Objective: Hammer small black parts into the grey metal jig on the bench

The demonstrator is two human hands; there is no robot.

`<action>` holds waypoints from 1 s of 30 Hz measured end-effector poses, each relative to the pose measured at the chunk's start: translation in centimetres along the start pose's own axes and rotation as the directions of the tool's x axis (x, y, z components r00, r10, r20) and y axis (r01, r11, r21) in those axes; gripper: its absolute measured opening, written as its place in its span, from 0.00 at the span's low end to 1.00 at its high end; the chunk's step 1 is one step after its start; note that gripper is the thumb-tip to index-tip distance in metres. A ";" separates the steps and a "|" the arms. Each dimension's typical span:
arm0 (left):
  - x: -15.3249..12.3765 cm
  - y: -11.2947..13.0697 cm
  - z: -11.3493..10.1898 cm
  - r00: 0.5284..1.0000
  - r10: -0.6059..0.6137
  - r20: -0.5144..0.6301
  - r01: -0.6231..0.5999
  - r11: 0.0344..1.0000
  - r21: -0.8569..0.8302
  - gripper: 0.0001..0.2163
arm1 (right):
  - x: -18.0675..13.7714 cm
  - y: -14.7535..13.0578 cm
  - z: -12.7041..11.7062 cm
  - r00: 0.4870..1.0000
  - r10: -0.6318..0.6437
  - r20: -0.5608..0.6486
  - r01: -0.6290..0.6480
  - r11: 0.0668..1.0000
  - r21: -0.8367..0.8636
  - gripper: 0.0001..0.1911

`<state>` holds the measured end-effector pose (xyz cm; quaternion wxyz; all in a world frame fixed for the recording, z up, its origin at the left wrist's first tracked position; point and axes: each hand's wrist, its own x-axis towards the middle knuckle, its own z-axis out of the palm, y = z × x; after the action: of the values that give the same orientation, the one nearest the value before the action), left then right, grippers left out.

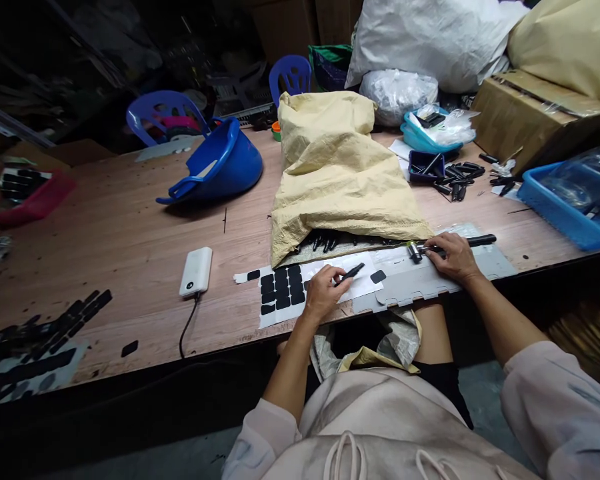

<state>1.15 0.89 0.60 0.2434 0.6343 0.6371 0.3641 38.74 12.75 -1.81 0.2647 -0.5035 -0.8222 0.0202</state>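
Observation:
My left hand point(325, 290) pinches a slim black plastic piece point(353, 271), shaped like a short pen or handle, just over a white sheet point(325, 267). Rows of black rounded stickers point(281, 289) lie on that sheet beside the hand, and a single black sticker point(378, 277) sits to its right. My right hand point(453, 257) is closed around a hammer point(481, 240) near its head. The hammer's shiny metal head point(414, 252) points left and its black handle runs out to the right, above a grey board point(410, 287) along the table edge. The palm hides part of the handle.
A yellow woven sack point(350, 173) lies ahead, its mouth showing black pieces point(325, 240). Around it are a blue scoop-like basin point(225, 163), a white power bank point(196, 270) with a cable, loose black pieces point(460, 177), a blue tray point(560, 220) and a cardboard box point(530, 127).

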 end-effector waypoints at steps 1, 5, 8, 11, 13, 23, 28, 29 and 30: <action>0.2 0.3 0.5 0.998 0.025 0.064 -0.027 0.999 0.021 0.03 | 0.0 0.0 0.0 1.000 -0.001 0.000 0.001 1.000 -0.001 0.09; 1.1 0.7 1.6 0.984 0.025 0.174 -0.047 0.992 0.120 0.03 | 0.0 0.0 0.0 1.000 -0.012 0.011 0.012 1.000 -0.002 0.09; 1.1 0.3 2.2 0.986 0.037 0.163 -0.062 0.986 0.153 0.05 | 0.1 0.1 -0.2 0.999 -0.020 0.031 0.020 1.000 -0.007 0.10; 0.9 -0.1 2.7 0.988 0.057 0.142 -0.079 0.986 0.150 0.07 | 0.1 0.1 -0.5 0.998 -0.043 0.052 0.044 0.999 -0.022 0.10; 0.8 -0.2 2.7 0.990 0.053 0.134 -0.071 0.988 0.134 0.07 | 0.0 -0.3 -0.9 0.996 -0.072 0.052 0.075 0.996 -0.047 0.11; 1.3 0.3 2.7 0.992 -0.036 0.124 0.030 0.998 0.052 0.08 | -0.6 -10.4 -1.6 0.986 -0.144 0.089 0.128 0.977 0.168 0.14; 1.5 0.4 3.1 0.989 -0.100 0.113 0.102 0.995 -0.008 0.08 | 0.5 -14.9 -0.7 0.981 -0.155 0.119 0.119 0.957 0.266 0.17; 1.5 0.4 3.1 0.988 -0.103 0.113 0.106 0.994 -0.023 0.09 | 0.7 -15.6 -0.6 0.982 -0.154 0.105 0.117 0.948 0.295 0.17; 1.6 0.4 3.1 0.988 -0.101 0.113 0.106 0.994 -0.036 0.09 | 0.7 -16.1 -0.5 0.985 -0.151 0.088 0.115 0.940 0.322 0.17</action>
<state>3.68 2.89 -0.79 0.3101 0.6144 0.6470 0.3283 25.56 5.29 3.76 0.2965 -0.3961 -0.8539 0.1613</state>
